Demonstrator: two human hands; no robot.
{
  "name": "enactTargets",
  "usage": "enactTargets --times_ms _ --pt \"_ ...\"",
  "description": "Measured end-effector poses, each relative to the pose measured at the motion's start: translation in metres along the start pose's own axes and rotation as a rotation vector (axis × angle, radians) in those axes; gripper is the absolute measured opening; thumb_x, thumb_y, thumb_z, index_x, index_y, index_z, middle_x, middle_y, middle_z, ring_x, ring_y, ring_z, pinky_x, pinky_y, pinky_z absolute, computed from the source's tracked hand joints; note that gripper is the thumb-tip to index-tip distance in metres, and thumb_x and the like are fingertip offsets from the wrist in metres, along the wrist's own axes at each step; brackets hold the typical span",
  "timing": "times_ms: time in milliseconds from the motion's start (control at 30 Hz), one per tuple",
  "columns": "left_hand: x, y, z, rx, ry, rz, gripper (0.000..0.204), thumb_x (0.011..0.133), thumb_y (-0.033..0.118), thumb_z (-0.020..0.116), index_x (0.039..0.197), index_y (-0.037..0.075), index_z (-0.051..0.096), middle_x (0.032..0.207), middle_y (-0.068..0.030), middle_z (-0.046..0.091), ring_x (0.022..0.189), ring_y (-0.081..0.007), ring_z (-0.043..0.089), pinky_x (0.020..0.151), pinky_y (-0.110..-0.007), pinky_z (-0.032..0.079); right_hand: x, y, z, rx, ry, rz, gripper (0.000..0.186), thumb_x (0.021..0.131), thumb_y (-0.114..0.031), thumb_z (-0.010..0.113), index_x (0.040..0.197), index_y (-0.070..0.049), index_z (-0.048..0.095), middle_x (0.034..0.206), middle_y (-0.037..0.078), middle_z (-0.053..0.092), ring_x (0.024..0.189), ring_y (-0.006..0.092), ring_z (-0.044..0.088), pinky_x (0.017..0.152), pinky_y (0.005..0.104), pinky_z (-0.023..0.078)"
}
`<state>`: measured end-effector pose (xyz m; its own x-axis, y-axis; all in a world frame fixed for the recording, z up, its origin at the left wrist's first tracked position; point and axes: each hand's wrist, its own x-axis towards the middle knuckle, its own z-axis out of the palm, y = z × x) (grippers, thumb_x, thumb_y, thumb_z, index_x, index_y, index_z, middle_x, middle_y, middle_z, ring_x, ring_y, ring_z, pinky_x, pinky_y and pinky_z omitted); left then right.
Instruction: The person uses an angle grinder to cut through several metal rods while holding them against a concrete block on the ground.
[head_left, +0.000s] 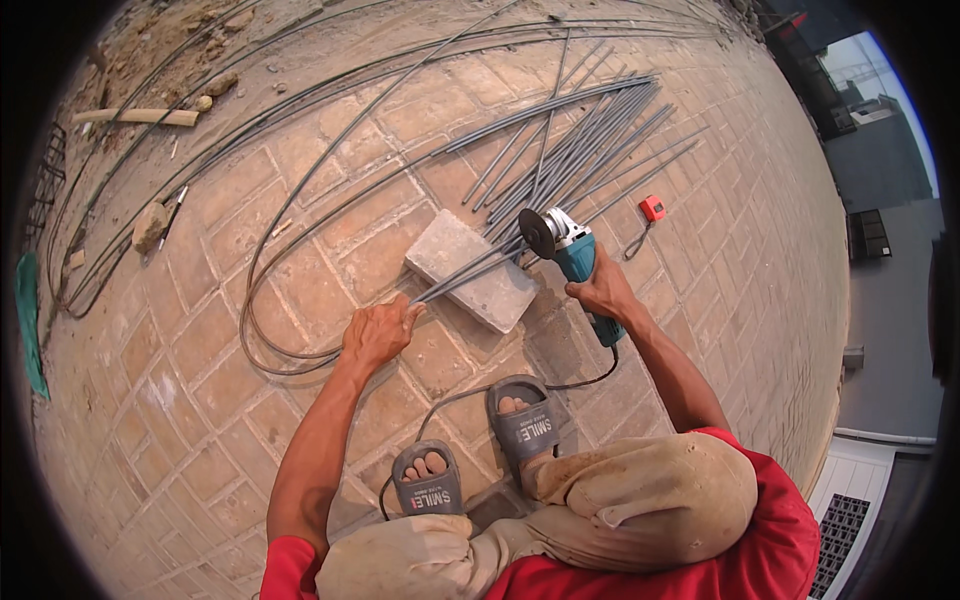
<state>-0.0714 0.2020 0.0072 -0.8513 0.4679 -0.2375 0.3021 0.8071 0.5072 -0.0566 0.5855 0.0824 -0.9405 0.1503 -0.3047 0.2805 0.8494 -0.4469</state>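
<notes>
My left hand [380, 330] is closed around a few thin steel rods [462, 277]. They lie across a grey concrete block [497, 298] on the paving. Wrapped round the body of a teal angle grinder [577, 262], my right hand [604, 290] holds it just right of the block. The dark cutting disc [537, 233] is above the rods near the block's far right corner; whether it touches them I cannot tell. Beyond the block lies a heap of cut steel rods [570, 150].
Long bent rods [255, 290] loop across the left and far side. A red tape measure [652, 208] lies right of the heap. The grinder's cord [580, 384] runs past my sandals [525, 428]. A stone [151, 227] and a wooden stick [140, 117] lie at the left.
</notes>
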Motion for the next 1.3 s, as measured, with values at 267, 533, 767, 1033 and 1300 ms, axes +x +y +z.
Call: enactTargets --times_ms 267,533,767,1033,1300 --pt "0.000 -0.001 0.003 -0.020 0.061 0.018 0.040 0.101 0.043 0.049 0.094 0.005 0.059 0.072 -0.0244 0.066 0.070 -0.0441 0.066 0.062 -0.053 0.051 0.001 -0.009 -0.003 0.019 0.001 0.021 0.076 0.065 -0.025 0.074 0.130 0.004 0.044 0.105 0.032 0.064 0.101 0.0474 0.063 0.089 0.0481 0.049" --pt "-0.001 -0.001 0.003 0.008 0.050 -0.003 0.041 0.101 0.044 0.048 0.094 0.005 0.059 0.071 -0.0242 0.066 0.069 -0.0440 0.066 0.062 -0.053 0.052 -0.001 -0.009 -0.003 0.024 0.006 0.005 0.075 0.065 -0.023 0.075 0.128 0.004 0.045 0.106 0.033 0.064 0.102 0.0474 0.063 0.090 0.0481 0.049" --pt "-0.001 -0.004 0.004 0.012 0.018 0.003 0.042 0.102 0.046 0.043 0.098 0.006 0.056 0.073 -0.0251 0.067 0.071 -0.0450 0.067 0.066 -0.055 0.052 -0.001 -0.010 -0.004 0.012 -0.022 0.033 0.076 0.066 -0.023 0.075 0.129 0.006 0.043 0.104 0.034 0.064 0.099 0.0478 0.063 0.089 0.0484 0.049" --pt "-0.001 -0.002 0.003 0.002 0.017 0.003 0.042 0.102 0.046 0.044 0.098 0.006 0.056 0.074 -0.0254 0.067 0.072 -0.0447 0.067 0.067 -0.054 0.052 0.000 -0.010 -0.004 0.012 -0.011 0.021 0.079 0.066 -0.024 0.074 0.132 0.005 0.042 0.104 0.033 0.064 0.098 0.0467 0.064 0.088 0.0479 0.049" --pt "-0.001 0.000 0.001 0.008 -0.002 -0.012 0.042 0.102 0.046 0.044 0.099 0.006 0.056 0.074 -0.0254 0.067 0.073 -0.0447 0.067 0.067 -0.054 0.052 0.002 -0.007 -0.002 0.014 -0.008 0.019 0.079 0.065 -0.025 0.073 0.132 0.004 0.043 0.103 0.032 0.064 0.098 0.0466 0.064 0.088 0.0478 0.050"
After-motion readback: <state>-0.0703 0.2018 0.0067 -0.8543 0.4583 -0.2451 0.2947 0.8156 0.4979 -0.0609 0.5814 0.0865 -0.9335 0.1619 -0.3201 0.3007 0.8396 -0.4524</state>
